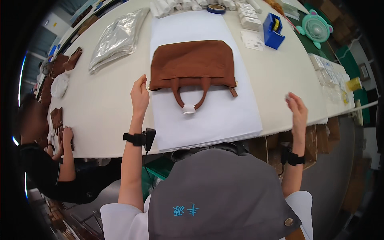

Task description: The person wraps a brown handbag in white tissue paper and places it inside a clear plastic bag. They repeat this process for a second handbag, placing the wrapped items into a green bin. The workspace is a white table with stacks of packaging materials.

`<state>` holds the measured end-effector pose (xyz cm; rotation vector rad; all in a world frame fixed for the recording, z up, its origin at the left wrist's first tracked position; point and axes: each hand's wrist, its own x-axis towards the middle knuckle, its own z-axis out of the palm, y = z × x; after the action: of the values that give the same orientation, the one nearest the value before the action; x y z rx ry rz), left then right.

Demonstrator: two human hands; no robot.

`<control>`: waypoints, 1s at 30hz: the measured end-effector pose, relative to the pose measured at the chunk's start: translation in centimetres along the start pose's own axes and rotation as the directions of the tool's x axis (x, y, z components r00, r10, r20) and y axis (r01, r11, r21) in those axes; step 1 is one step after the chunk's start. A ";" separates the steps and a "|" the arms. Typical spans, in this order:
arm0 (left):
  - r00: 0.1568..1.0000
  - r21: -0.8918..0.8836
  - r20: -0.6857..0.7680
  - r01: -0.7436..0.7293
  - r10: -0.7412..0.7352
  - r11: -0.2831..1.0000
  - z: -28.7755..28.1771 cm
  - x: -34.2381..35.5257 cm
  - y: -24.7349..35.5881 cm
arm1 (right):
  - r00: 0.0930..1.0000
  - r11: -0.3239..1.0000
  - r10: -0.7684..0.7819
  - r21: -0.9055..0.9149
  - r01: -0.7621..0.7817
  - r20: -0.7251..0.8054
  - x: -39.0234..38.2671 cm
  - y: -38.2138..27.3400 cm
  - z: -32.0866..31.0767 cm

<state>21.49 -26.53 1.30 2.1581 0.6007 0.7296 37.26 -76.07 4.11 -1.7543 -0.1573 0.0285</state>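
A brown handbag (192,60) lies flat on a stack of large white paper sheets (208,128). Its handle loop points toward me, with a white paper wrap (189,109) around the middle of the handle. A small brown tab hangs at the bag's right corner. Just off the bag's left edge is my left hand (140,96), raised, with its fingers loosely extended and nothing seen in them. My right hand (297,114) is well to the right of the paper, over the table's front edge. Its fingers are bent together around a small whitish bit too small to name.
Clear plastic bags (119,38) lie stacked at the left back. A roll of dark tape (216,8), white rolled bundles, small white boxes (250,20) and a blue tape dispenser (274,32) stand at the back. A green fan (316,27) is far right. At left, another person (52,160) handles brown pieces.
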 end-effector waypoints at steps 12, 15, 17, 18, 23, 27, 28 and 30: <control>0.898 -0.188 0.368 0.326 -0.241 0.927 -0.5 0.3 -4.2 | 0.890 0.808 -0.005 -0.523 0.273 0.456 3.6 2.9 15.0; 0.904 -0.042 0.310 0.322 -0.294 0.946 -0.1 -2.0 -2.0 | 0.901 0.906 0.058 -0.402 0.134 0.431 3.8 4.2 13.7; 0.885 -0.037 0.287 0.392 -0.366 0.919 0.0 -3.2 -1.1 | 0.898 0.941 0.075 -0.329 0.081 0.433 3.3 3.8 13.8; 0.873 -0.035 0.275 0.427 -0.402 0.904 0.4 -3.6 -0.9 | 0.897 0.955 0.083 -0.292 0.053 0.435 3.1 3.5 13.9; 0.895 -0.122 0.204 0.426 -0.397 0.896 1.0 -5.3 -0.7 | 0.879 0.904 0.148 -0.423 0.066 0.453 3.3 1.7 14.5; 0.856 -0.071 0.302 0.460 -0.420 0.885 -0.8 -6.8 -0.5 | 0.732 0.803 0.340 -0.588 0.102 0.591 3.8 0.2 11.4; 0.873 0.075 0.355 0.331 -0.336 0.941 -1.6 -6.7 -0.4 | 0.666 0.776 0.389 -0.616 0.136 0.636 4.6 -0.3 10.5; 0.853 0.341 0.485 0.016 -0.191 0.940 -3.5 -5.8 -0.4 | 0.720 0.749 0.337 -0.636 0.186 0.606 7.0 -1.5 9.6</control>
<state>14.88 -28.06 1.16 2.4624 0.5706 -0.0335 43.02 -65.56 4.20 -2.4000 -0.7245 0.8161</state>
